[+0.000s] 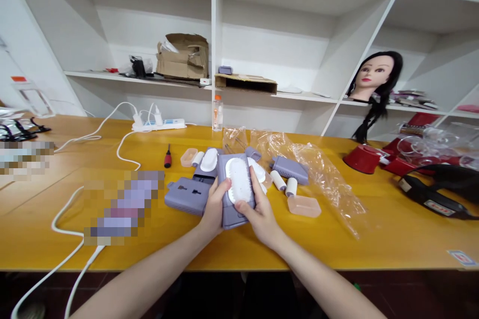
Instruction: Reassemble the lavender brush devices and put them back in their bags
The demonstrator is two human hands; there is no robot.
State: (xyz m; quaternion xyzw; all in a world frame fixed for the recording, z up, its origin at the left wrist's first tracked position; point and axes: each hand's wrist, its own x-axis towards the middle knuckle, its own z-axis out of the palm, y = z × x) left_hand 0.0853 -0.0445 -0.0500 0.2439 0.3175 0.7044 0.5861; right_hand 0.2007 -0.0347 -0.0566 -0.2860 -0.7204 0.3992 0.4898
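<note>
Along the yellow wooden table [262, 251], from the left: white cables [67, 219] running to a white power strip [159, 125], then a red-handled screwdriver [167, 157] lying flat, and a small peach tray [188, 157] behind a lavender socket-faced casing [186, 195]. Next, the left hand [215, 206], curled closed around the left edge of a lavender plastic housing [235, 216], just beside the casing. On the housing's face, a white oval bristled pad [238, 180]. Then the right hand [262, 211], also curled closed on the housing from the lower right, its fingertips [251, 175] against the pad's edge. The housing firmly between both hands, raised off the tabletop. Further right, white rollers [278, 179], a vented lavender part [290, 170], a second peach tray [304, 206] and a crinkled clear plastic bag [318, 171]. Beyond those, a red cup [362, 158], with a mannequin head [374, 77] on the shelf behind.
</note>
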